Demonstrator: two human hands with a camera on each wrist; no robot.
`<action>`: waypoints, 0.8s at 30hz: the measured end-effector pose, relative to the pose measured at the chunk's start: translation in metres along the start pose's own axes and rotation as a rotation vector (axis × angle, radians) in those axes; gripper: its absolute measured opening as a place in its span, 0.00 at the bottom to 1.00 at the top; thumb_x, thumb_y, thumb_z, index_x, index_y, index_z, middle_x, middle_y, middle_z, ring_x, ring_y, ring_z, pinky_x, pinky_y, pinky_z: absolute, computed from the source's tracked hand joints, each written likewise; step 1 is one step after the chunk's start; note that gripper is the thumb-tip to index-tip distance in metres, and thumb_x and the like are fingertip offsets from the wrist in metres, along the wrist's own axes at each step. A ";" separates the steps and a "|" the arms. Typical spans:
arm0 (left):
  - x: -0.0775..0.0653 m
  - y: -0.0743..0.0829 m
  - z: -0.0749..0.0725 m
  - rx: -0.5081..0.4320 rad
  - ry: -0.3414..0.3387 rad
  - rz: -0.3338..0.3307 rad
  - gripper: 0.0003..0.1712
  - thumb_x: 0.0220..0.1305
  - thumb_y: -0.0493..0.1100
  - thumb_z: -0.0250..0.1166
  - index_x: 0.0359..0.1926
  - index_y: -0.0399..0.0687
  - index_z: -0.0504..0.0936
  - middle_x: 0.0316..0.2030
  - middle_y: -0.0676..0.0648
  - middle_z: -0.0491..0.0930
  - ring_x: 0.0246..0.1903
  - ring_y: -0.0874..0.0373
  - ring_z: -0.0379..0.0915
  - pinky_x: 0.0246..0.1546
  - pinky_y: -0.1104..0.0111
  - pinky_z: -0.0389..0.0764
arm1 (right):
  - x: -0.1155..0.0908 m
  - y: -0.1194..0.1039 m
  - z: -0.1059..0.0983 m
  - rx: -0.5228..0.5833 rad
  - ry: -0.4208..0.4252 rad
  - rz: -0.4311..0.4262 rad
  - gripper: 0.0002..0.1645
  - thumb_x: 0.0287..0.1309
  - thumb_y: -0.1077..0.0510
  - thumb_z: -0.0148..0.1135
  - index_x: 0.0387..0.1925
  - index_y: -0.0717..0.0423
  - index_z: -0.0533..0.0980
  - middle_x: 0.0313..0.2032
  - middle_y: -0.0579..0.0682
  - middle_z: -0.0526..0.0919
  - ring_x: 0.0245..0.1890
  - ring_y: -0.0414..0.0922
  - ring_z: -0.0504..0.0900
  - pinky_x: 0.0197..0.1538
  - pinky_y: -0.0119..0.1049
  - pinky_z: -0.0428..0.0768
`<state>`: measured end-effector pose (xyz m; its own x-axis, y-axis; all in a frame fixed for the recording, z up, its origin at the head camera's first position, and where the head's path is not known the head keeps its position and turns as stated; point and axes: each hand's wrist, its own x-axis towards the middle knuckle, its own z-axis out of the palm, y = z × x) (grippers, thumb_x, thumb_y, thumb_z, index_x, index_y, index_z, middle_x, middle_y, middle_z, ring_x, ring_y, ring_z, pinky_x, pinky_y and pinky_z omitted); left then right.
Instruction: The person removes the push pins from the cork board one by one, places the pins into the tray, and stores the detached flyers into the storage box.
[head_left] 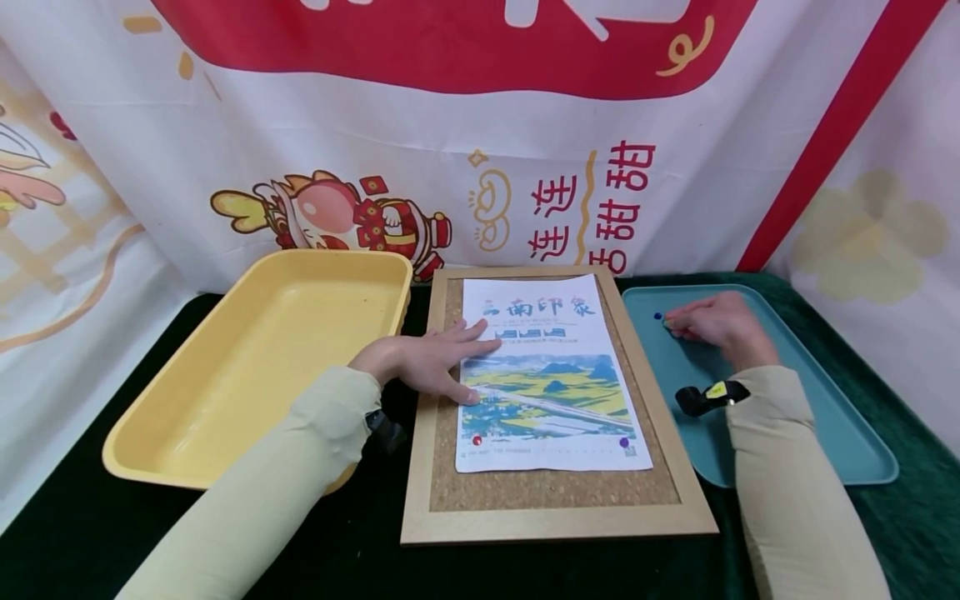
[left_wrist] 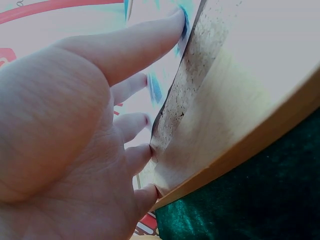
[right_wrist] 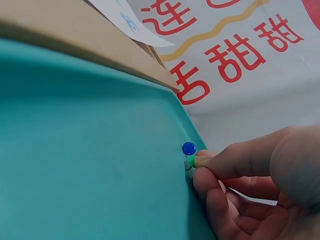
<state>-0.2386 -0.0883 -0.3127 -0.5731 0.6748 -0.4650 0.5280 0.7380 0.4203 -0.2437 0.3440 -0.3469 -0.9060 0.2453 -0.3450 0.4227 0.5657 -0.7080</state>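
Note:
My left hand (head_left: 429, 364) lies with spread, straight fingers on the left side of a printed landscape sheet (head_left: 551, 454). Under the sheet is a wood-framed cork board (head_left: 555, 493). A red thumbtack (head_left: 477, 440) sits at the sheet's lower left corner, a purple thumbtack (head_left: 624, 442) at its lower right. Over the far part of the blue-green tray (head_left: 817, 417), my right hand (head_left: 716, 323) pinches a green thumbtack (right_wrist: 191, 161) between thumb and forefinger. Right beside it on the tray is a blue thumbtack (right_wrist: 189, 148).
A deep yellow tub (head_left: 300, 325) stands left of the board. Dark green cloth (head_left: 360, 542) covers the table. Behind everything hangs a white and red printed backdrop (head_left: 420, 125), close to the board's far edge.

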 end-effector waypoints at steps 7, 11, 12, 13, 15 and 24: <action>-0.001 0.000 -0.001 0.007 -0.001 0.003 0.51 0.75 0.58 0.65 0.87 0.63 0.46 0.87 0.49 0.26 0.86 0.45 0.16 0.84 0.40 0.29 | 0.002 0.002 -0.001 -0.003 -0.022 0.003 0.27 0.80 0.53 0.56 0.72 0.60 0.75 0.69 0.65 0.77 0.57 0.54 0.76 0.56 0.41 0.78; 0.000 0.001 -0.001 0.007 -0.003 0.005 0.51 0.75 0.58 0.65 0.87 0.63 0.45 0.87 0.49 0.26 0.86 0.45 0.15 0.84 0.40 0.28 | 0.004 0.003 -0.002 0.008 -0.035 -0.009 0.28 0.80 0.54 0.55 0.73 0.61 0.74 0.69 0.65 0.76 0.57 0.54 0.75 0.56 0.40 0.78; 0.000 0.001 0.000 0.006 -0.002 0.005 0.51 0.75 0.58 0.65 0.87 0.63 0.46 0.87 0.50 0.26 0.86 0.45 0.15 0.84 0.40 0.28 | 0.004 0.003 -0.002 0.015 -0.035 -0.010 0.27 0.80 0.54 0.54 0.73 0.61 0.73 0.68 0.64 0.77 0.57 0.54 0.75 0.55 0.39 0.78; 0.000 0.001 0.000 0.005 -0.002 0.005 0.51 0.75 0.58 0.65 0.87 0.63 0.45 0.87 0.50 0.26 0.86 0.45 0.15 0.84 0.40 0.28 | 0.004 0.004 -0.002 0.021 -0.036 -0.015 0.27 0.80 0.54 0.54 0.73 0.61 0.73 0.66 0.64 0.78 0.56 0.53 0.76 0.55 0.39 0.78; 0.001 0.000 0.000 0.005 -0.002 0.005 0.51 0.75 0.58 0.65 0.87 0.63 0.45 0.87 0.50 0.26 0.86 0.45 0.15 0.84 0.40 0.28 | 0.004 0.004 -0.003 0.037 -0.035 -0.028 0.27 0.81 0.54 0.53 0.73 0.61 0.73 0.62 0.61 0.81 0.54 0.53 0.76 0.53 0.38 0.78; 0.000 0.000 -0.001 0.009 -0.009 0.009 0.51 0.75 0.59 0.64 0.87 0.63 0.45 0.87 0.49 0.25 0.86 0.45 0.15 0.84 0.40 0.28 | -0.001 0.000 -0.005 0.110 -0.011 -0.080 0.29 0.82 0.49 0.53 0.75 0.57 0.72 0.54 0.53 0.84 0.50 0.49 0.79 0.48 0.32 0.83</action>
<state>-0.2391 -0.0882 -0.3121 -0.5629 0.6813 -0.4681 0.5387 0.7318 0.4174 -0.2432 0.3479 -0.3435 -0.9368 0.1936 -0.2914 0.3497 0.4929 -0.7967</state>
